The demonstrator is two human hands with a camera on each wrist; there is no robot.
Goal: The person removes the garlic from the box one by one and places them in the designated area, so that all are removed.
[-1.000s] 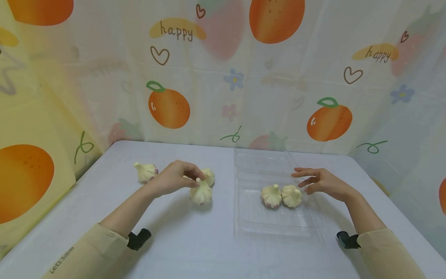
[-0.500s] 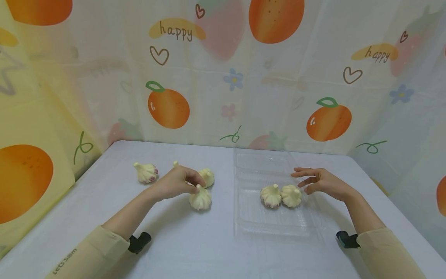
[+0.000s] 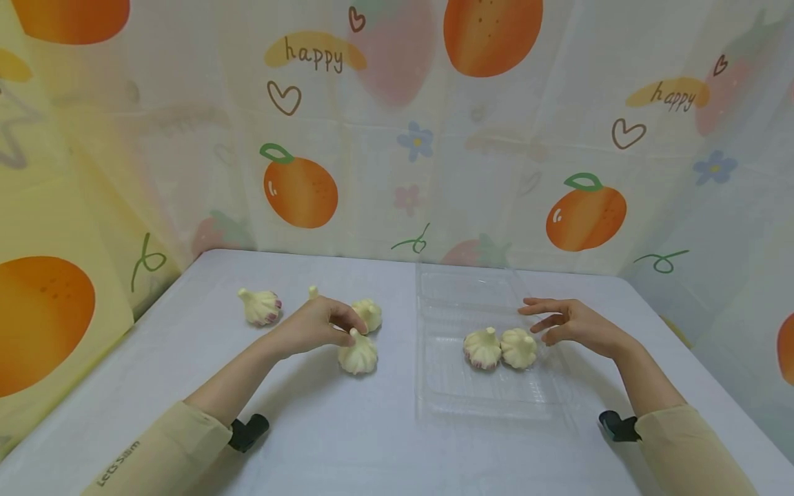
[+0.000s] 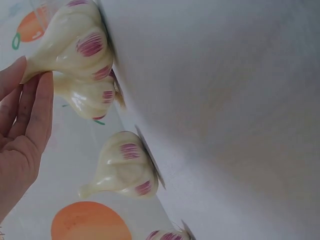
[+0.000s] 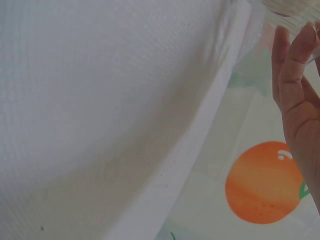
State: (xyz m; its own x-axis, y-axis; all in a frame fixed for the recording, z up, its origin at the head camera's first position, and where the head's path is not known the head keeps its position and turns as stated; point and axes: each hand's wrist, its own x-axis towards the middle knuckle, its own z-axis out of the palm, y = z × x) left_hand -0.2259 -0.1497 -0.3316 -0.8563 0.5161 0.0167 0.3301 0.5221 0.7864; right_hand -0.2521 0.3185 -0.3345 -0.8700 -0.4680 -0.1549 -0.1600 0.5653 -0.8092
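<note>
My left hand (image 3: 319, 324) pinches the stem of a cream garlic bulb (image 3: 358, 355) between thumb and fingertips; the bulb is at the tabletop. In the left wrist view, purple streaks mark this garlic bulb (image 4: 80, 42). Close behind it sits a second garlic bulb (image 3: 367, 313). Another garlic bulb (image 3: 313, 292) shows only its stem tip above my hand. One more garlic bulb (image 3: 260, 308) lies at the far left. My right hand (image 3: 577, 327), fingers spread and slightly bent, is at the right side of a clear plastic container (image 3: 477, 403); whether it touches cannot be told.
Two garlic bulbs (image 3: 501, 348) sit side by side inside the container, towards its right. A white cloth covers the table (image 3: 347, 441). A printed curtain (image 3: 471, 165) hangs behind the table and along its sides.
The pinched garlic bulb has come down slightly to the tabletop, and my left hand has shifted a little right and down. A stem behind that hand has come into view. My right hand stays put.
</note>
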